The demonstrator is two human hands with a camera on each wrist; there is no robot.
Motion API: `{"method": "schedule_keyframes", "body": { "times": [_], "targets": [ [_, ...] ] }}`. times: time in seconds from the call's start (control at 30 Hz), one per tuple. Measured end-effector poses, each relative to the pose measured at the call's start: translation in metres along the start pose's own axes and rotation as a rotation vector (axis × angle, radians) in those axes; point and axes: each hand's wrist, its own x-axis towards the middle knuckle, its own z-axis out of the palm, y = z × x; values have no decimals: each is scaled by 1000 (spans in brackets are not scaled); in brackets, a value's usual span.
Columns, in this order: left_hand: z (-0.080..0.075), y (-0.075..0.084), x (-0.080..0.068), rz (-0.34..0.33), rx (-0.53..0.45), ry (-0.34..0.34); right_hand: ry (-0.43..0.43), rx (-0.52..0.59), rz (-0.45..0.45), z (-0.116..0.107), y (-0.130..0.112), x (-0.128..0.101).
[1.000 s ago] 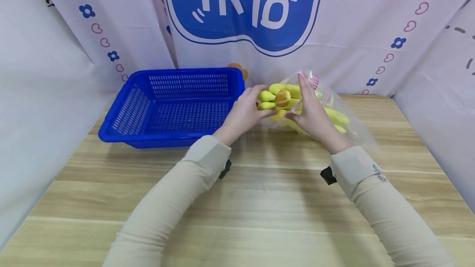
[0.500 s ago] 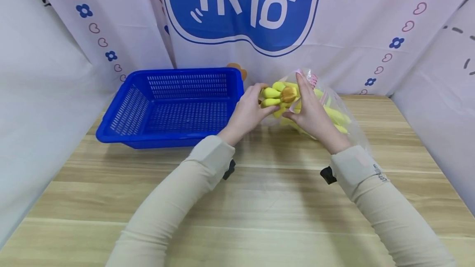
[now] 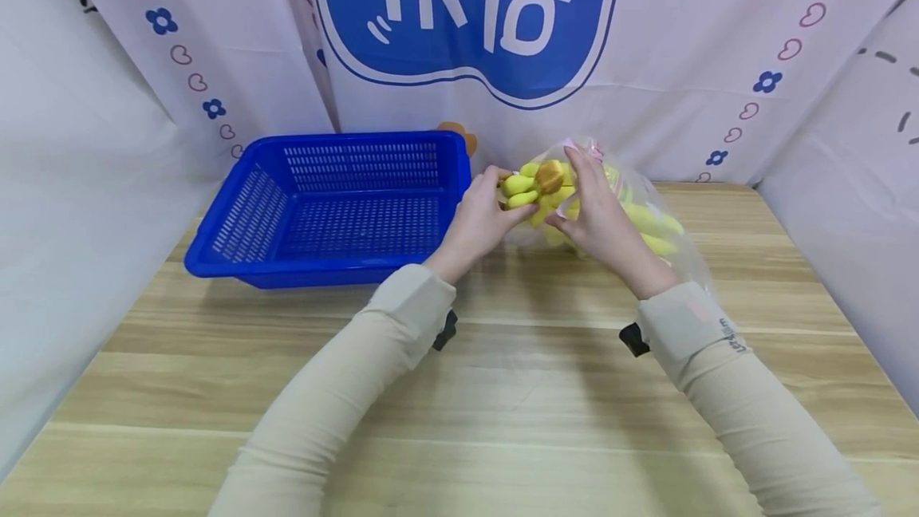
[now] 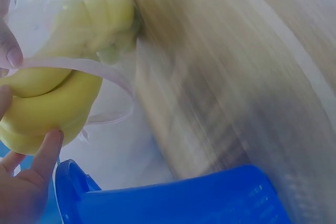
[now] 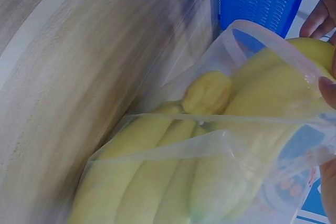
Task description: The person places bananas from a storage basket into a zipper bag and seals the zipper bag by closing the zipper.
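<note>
While the left hand curls its fingers round the stem end of the bunch of bananas, the right hand pinches the rim of the clear plastic bag at its mouth, so that, as I judge it, the bag is kept open and steady around the fruit. Stem and upper part of the bunch stick out of the mouth, and the long yellow bodies lie inside the film, as the right wrist view shows. Bag and fruit are held just above the table, near its far edge and right of the middle, with the blue basket just beside them at the far left, open side up. Compared with the frame a second ago, the bunch sits a little higher and further left, nearer the basket's rim, and both hands have kept their grips.
</note>
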Motion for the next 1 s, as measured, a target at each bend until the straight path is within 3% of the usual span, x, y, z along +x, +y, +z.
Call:
{"method": "schedule_keyframes", "body": {
  "times": [0.13,0.27,0.47,0.67,1.0],
  "targets": [
    [1,-2,2,-15,-62,15,32,28,-9,2,1,-1],
    [3,-3,2,-39,-126,21,50,-11,23,3,2,-1],
    [5,0,1,-87,-172,7,17,-62,105,3,6,-2],
    [8,2,1,-112,-175,-10,-15,-28,157,3,9,0],
    [8,1,1,9,-218,-76,-26,-1,206,1,8,0]
  ]
}}
